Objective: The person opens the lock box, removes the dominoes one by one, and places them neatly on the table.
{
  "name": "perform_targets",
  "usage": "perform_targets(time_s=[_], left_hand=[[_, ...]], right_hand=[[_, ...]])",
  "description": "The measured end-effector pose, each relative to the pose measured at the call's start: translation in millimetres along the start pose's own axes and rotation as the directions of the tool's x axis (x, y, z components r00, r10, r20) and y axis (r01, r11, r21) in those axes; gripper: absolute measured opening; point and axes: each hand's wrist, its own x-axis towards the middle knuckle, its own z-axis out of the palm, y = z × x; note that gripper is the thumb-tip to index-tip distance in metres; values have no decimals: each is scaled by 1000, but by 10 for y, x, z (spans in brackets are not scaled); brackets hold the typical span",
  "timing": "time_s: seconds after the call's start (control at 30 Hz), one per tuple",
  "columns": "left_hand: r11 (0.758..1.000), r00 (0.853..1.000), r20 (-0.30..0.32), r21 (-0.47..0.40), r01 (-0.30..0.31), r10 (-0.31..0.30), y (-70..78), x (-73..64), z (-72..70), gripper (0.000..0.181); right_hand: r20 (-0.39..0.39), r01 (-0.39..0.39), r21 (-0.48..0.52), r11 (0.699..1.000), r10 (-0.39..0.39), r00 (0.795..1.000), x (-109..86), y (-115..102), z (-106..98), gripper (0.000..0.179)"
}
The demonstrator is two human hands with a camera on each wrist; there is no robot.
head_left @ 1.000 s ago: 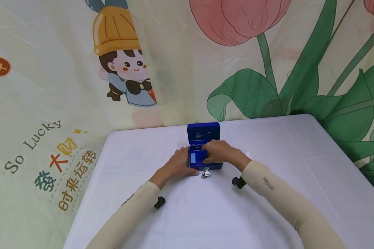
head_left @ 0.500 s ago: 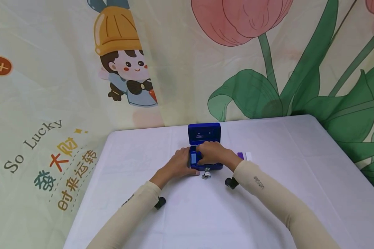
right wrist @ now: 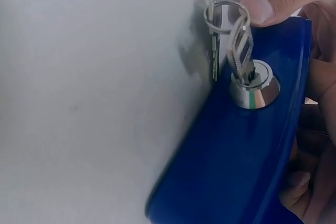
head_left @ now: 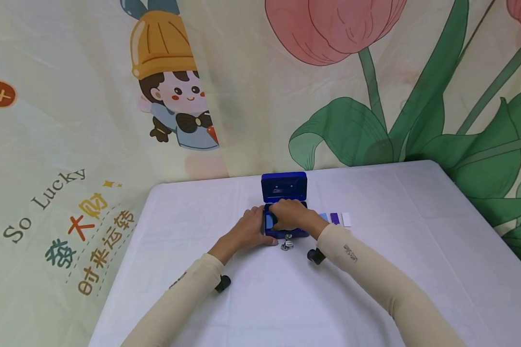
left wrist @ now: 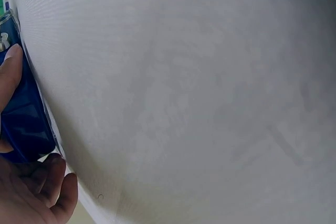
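A blue cash box stands on the table with its lid raised. My left hand grips its left side, the thumb along the front wall near the lock. A key ring with keys hangs at the front, one key in the round lock. My right hand reaches down into the box, its fingers bent behind the front wall and largely hidden. A light blue piece shows inside, left of these fingers; whether they hold it I cannot tell.
Right of the box lie a light blue flat piece, a purple one and a white one in a row. A white cloth covers the table. A printed curtain hangs behind the table's back edge.
My right hand has moved left inside the box, toward the light blue piece. The flat pieces beside the box have come into sight from behind my forearm. My left hand keeps its place.
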Motion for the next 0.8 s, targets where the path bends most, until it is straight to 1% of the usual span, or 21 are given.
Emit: perform_targets(time_s=[0.3, 0.5, 0.8], left_hand=[[1000, 1000, 9, 4, -1, 1, -12, 6, 7, 112], [1000, 1000, 11, -10, 1, -1, -8, 6, 5, 112], [1000, 1000, 12, 1, -2, 2, -21, 16, 13, 113]], right_hand=[[-2, -18, -20, 1000, 18, 1000, 59, -28, 37, 46], [3, -25, -17, 1000, 25, 1000, 69, -39, 44, 47], [12, -33, -6, 999, 33, 999, 83, -43, 46, 45]])
